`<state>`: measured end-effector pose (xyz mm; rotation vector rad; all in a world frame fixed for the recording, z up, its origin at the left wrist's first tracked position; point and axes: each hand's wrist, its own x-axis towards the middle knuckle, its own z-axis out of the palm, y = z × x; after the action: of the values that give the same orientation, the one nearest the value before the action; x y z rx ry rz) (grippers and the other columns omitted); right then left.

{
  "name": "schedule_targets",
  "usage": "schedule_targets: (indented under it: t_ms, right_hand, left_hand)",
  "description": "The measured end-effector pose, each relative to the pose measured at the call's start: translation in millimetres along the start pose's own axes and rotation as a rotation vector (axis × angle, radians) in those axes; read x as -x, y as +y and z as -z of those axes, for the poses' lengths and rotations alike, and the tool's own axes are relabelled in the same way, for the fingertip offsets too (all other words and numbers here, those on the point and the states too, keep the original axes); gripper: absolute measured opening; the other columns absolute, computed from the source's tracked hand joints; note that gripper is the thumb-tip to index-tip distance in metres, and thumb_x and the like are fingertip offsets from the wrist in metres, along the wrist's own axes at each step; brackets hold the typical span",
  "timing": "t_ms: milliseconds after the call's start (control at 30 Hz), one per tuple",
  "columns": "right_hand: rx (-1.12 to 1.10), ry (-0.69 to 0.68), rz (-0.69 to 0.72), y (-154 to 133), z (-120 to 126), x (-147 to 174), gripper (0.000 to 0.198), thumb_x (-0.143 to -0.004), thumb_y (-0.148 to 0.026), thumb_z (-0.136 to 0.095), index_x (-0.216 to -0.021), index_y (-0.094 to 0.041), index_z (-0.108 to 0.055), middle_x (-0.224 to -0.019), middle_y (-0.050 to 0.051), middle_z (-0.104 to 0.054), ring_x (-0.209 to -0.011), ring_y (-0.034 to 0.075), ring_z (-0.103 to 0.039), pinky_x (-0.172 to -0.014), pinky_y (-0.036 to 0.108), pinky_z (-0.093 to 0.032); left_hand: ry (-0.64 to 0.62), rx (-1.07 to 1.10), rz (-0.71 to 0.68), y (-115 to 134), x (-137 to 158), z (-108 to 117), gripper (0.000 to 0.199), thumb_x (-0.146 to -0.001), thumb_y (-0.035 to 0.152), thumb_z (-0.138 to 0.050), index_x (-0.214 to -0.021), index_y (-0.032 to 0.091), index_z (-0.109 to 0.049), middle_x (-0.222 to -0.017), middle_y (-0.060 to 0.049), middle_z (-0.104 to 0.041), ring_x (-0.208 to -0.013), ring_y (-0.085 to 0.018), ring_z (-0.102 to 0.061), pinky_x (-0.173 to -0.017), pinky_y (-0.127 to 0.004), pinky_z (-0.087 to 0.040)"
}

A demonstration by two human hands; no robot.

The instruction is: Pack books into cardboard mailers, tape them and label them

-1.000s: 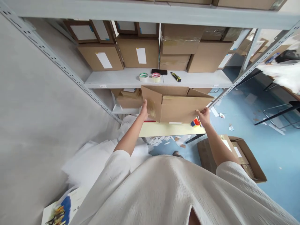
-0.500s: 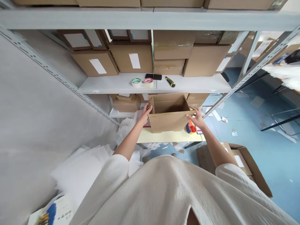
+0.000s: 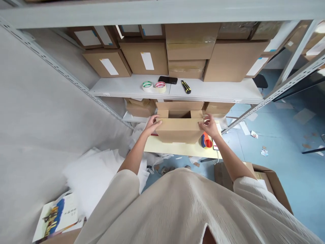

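Note:
A brown cardboard box [image 3: 179, 135] stands on the pale yellow table in front of me. Its two short side flaps are folded inward, the far flap stands up, and the near flap slopes in over the opening. My left hand [image 3: 152, 125] grips the near flap at its left corner, thumb on top. At the right corner my right hand [image 3: 208, 124] pinches the same flap between thumb and fingers. A tape dispenser [image 3: 207, 141], red and blue, sits on the table just right of the box, beside a phone-like object [image 3: 215, 145] with a cable.
On the shelf [image 3: 122, 86] ahead lie two tape rolls [image 3: 153, 86], a black phone [image 3: 168, 80] and a yellow-black box cutter [image 3: 186, 87], with cartons behind. White packing sheets [image 3: 93, 176] are heaped at left. An open carton [image 3: 275, 186] stands on the floor at right.
The box's side flaps have folded inward and the near flap has tipped over the opening. Both hands have shifted onto the near flap's corners. The view has moved slightly.

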<state>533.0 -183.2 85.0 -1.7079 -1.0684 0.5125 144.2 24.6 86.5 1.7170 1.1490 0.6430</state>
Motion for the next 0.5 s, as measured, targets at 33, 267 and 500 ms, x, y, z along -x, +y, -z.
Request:
schedule_targets:
  t_ms: [33,267,500]
  right_hand:
    - [0.020,-0.015,0.012,2,1,-6,0.102,-0.079,-0.065,-0.091,-0.168,-0.033,-0.051,-0.144,0.013,-0.065,-0.103,0.029,-0.068,-0.101,0.053,-0.064]
    - [0.154,-0.168,0.007,1,12,-26,0.143,-0.079,-0.067,-0.091,-0.188,-0.040,-0.002,-0.177,0.022,-0.035,-0.133,0.040,-0.064,-0.106,0.063,-0.062]
    - [0.071,-0.083,-0.108,7,8,-15,0.150,-0.073,-0.077,-0.093,-0.188,-0.040,-0.004,-0.175,0.021,-0.041,-0.133,0.040,-0.066,-0.102,0.060,-0.065]
  left_hand:
    - [0.010,-0.019,-0.024,0,-2,-1,0.078,-0.098,0.058,-0.079,-0.166,0.026,-0.055,-0.162,-0.015,-0.066,-0.150,-0.030,-0.064,-0.124,-0.043,-0.054]
    - [0.152,-0.386,-0.301,50,-42,5,0.110,-0.099,0.055,-0.081,-0.185,0.028,-0.020,-0.191,-0.021,-0.023,-0.179,-0.037,-0.022,-0.142,-0.059,-0.028]
    - [0.026,-0.755,-0.501,116,-28,-23,0.069,-0.111,0.046,-0.061,-0.174,0.021,-0.051,-0.170,-0.021,-0.060,-0.167,-0.041,-0.044,-0.144,-0.069,-0.009]
